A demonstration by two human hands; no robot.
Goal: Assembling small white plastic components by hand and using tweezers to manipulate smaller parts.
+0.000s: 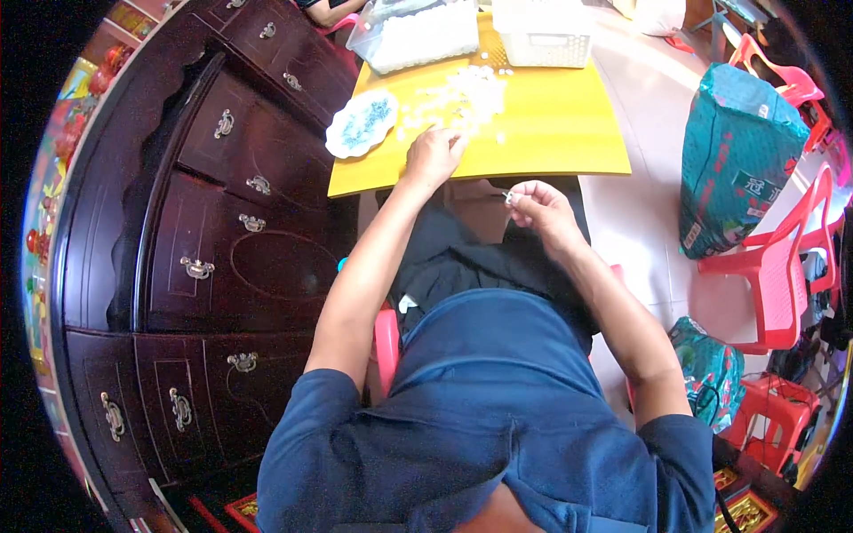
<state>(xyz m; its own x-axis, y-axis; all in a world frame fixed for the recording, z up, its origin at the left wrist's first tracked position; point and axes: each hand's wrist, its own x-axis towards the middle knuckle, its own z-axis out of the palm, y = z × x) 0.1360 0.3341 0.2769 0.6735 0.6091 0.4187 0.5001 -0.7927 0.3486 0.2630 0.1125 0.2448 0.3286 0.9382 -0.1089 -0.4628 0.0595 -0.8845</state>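
My right hand is raised just off the near edge of the yellow table. Its thumb and fingertips pinch a small white piece with a thin, dark, pin-like end sticking out to the left. Over the table's near edge, my left hand reaches down with curled fingers beside scattered small white pieces. Whatever its fingertips hold, if anything, is too small to make out. Left of that hand lies a white scalloped dish holding many small blue-grey bits.
A clear bin full of white pieces and a white basket stand at the table's far side. Dark wooden drawers line the left. Teal bags and red plastic chairs occupy the right. Another person's arm shows at the top.
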